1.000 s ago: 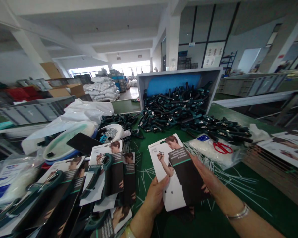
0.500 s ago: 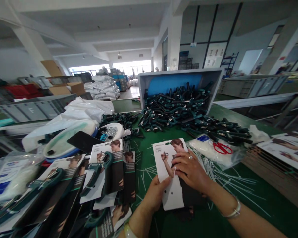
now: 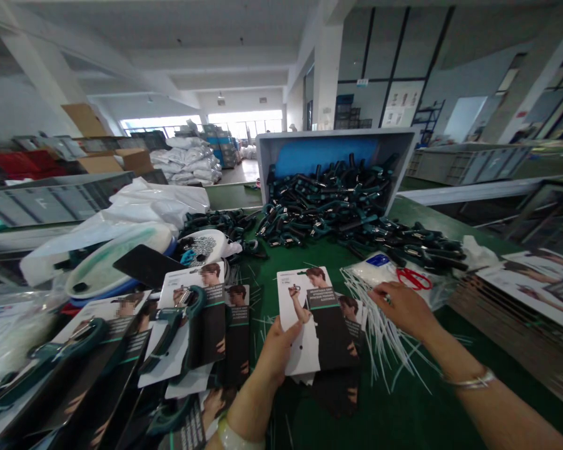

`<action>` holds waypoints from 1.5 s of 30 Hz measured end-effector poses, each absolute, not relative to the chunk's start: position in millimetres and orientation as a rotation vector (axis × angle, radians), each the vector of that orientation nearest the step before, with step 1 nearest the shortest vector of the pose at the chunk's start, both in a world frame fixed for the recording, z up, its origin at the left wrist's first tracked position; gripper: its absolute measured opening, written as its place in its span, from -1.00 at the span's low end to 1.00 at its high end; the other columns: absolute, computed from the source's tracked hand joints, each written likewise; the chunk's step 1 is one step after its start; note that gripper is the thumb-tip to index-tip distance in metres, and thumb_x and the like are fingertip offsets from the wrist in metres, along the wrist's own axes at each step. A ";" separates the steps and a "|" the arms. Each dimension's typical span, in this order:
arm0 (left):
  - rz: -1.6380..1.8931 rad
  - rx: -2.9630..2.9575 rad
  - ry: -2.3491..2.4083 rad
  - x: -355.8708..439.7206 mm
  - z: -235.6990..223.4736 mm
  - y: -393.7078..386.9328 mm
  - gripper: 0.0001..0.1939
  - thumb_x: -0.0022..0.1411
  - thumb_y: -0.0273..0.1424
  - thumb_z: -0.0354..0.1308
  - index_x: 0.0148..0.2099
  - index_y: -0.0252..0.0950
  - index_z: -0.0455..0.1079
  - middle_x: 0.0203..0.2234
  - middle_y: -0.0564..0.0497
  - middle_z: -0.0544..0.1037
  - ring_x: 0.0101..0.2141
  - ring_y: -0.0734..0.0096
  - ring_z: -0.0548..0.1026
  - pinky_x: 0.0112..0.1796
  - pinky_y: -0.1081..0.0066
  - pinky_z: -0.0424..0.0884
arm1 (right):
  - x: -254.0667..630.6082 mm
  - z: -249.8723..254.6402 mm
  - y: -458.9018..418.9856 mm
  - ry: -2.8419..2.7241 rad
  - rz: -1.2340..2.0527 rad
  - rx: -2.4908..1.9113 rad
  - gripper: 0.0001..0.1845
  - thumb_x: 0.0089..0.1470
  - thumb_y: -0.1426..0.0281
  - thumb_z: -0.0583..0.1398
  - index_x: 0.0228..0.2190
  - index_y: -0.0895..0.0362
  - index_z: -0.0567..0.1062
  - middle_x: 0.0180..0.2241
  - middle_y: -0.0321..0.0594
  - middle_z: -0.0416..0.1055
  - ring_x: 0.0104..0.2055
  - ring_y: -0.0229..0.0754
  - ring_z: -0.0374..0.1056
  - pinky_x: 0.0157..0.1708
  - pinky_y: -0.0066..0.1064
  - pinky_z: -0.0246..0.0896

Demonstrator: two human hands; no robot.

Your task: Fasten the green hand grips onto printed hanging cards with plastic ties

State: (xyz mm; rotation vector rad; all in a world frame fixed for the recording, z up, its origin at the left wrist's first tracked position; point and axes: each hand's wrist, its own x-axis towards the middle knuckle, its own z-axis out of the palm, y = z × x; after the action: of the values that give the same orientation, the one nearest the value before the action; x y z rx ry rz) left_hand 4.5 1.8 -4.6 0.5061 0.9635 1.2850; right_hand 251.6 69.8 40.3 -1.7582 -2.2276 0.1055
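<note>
My left hand [image 3: 274,350] grips the lower left edge of a white and black packaging card [image 3: 312,319] printed with a person and a hand gripper, held over the green table [image 3: 398,412]. More such cards lie under it. My right hand [image 3: 401,306] is off the card, to its right, fingers curled over a loose bunch of white cable ties [image 3: 380,325]. I cannot make out whether a tie is pinched in them.
Left of the card lie several finished cards [image 3: 187,331] with teal hand grippers tied on. A grey crate [image 3: 333,169] on its side spills a heap of grippers [image 3: 380,231]. Red scissors [image 3: 415,279] rest on a tie bag. Card stacks [image 3: 535,287] sit right.
My right hand left the card's face and moved right to the white cable ties. The left hand keeps holding the card, now a little lower and left.
</note>
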 end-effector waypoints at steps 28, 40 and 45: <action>1.137 0.677 1.085 -15.7 -14.2 1.4 -0.14 -0.19 -0.43 0.31 0.16 -0.34 0.02 -0.44 -0.03 0.53 -0.45 0.30 0.48 -0.40 0.38 0.34 | 259.3 33.7 19.6 -2.443 0.262 -1.958 -0.65 0.02 0.13 0.03 -0.53 0.09 0.44 -0.48 -0.16 0.44 -0.41 -0.11 0.35 -0.48 -0.38 0.06; 1.142 0.714 1.087 -16.2 -17.3 1.3 -0.21 -0.18 -0.44 0.29 0.12 -0.34 0.08 -0.38 -0.08 0.54 -0.43 0.28 0.49 -0.39 0.35 0.36 | 239.8 26.5 65.1 -2.338 0.183 -2.123 -0.75 -0.07 0.44 0.03 -0.49 0.21 0.51 -0.37 0.05 0.47 -0.29 0.03 0.39 -0.35 -0.26 0.17; 1.126 0.687 1.084 -15.7 -12.1 0.2 -0.19 -0.19 -0.46 0.30 0.14 -0.33 0.08 -0.40 -0.06 0.54 -0.43 0.28 0.49 -0.39 0.35 0.36 | 261.2 29.6 57.1 -2.208 0.547 -2.012 -0.74 -0.04 0.34 0.04 -0.59 0.16 0.46 -0.55 -0.21 0.43 -0.47 -0.21 0.34 -0.49 -0.45 0.11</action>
State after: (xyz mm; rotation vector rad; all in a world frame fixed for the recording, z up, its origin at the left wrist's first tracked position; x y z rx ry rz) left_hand -15.7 0.2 -12.1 0.6874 1.0839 1.1261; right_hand 261.2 57.1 29.6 -2.0117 -2.2084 0.5468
